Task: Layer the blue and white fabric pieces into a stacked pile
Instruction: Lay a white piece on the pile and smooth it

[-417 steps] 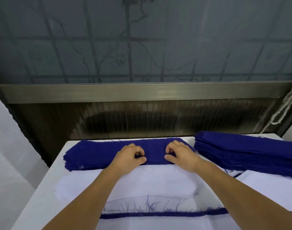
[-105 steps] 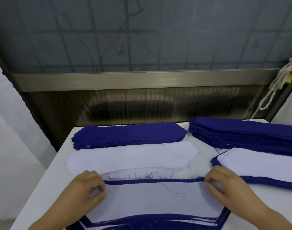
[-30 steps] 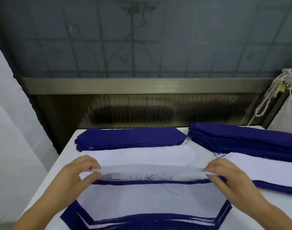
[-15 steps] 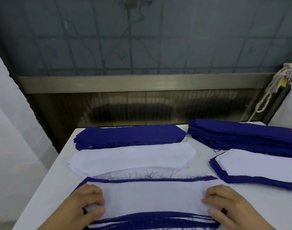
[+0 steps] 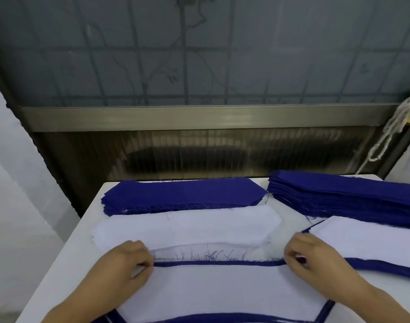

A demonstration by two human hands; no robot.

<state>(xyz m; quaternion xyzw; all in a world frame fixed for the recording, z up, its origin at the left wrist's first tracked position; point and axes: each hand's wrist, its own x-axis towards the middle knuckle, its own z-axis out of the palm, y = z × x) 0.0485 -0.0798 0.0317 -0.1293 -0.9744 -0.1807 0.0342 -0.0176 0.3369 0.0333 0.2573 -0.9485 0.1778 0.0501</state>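
A layered pile of blue and white fabric pieces (image 5: 218,292) lies nearest me, white piece on top, blue edges showing at its far side and bottom. My left hand (image 5: 127,264) pinches the far left corner of the top pieces. My right hand (image 5: 308,259) pinches the far right corner. Behind the pile lies a stack of white pieces (image 5: 187,227). Farther back sits a stack of blue pieces (image 5: 180,197).
A tall stack of blue pieces (image 5: 343,197) sits at the back right, with another blue and white layered pile (image 5: 367,243) in front of it. All rest on a white table (image 5: 66,255). A window and metal sill stand behind; a rope (image 5: 392,127) hangs at right.
Both hands have moved forward from the pile's near corners to its far corners. The white piece taken a second ago now lies flat on the near pile.
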